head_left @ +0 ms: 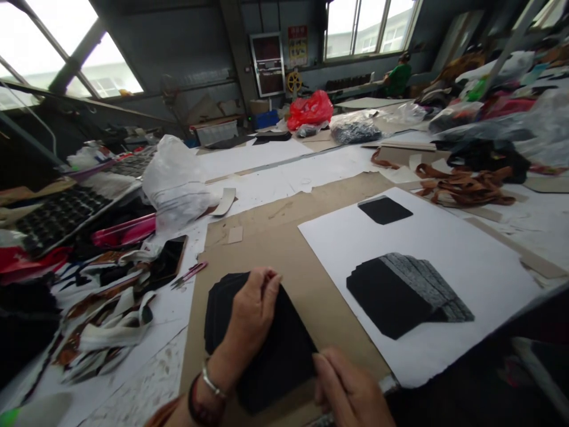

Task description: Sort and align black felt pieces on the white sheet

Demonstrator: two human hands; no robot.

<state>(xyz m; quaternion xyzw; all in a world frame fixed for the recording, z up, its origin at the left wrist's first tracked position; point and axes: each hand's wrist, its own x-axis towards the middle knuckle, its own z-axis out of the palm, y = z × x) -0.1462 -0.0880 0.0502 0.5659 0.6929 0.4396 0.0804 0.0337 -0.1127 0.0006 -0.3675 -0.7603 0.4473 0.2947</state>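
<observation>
One black fabric piece point(278, 370), head view, layers showing along its left edge; location, on the brown board point(288, 237) over the table point(153, 379). Left hand point(252, 305): laid across the piece, thumb and fingertips drawn together at its far-right corner; cannot tell whether cloth is caught between them. Right hand point(349, 385): thumb and fingers pinching the piece's right edge, nearer the person. Margins: left edge of board just beside the piece, pink-handled snips point(190, 274) and phone point(169, 259) past it. Room: brown board beyond the piece, also a strip rightward to the white sheet point(466, 255), which bears a fanned black-and-grey stack point(389, 302). Long axis: running away from the person, far end leaning left.
</observation>
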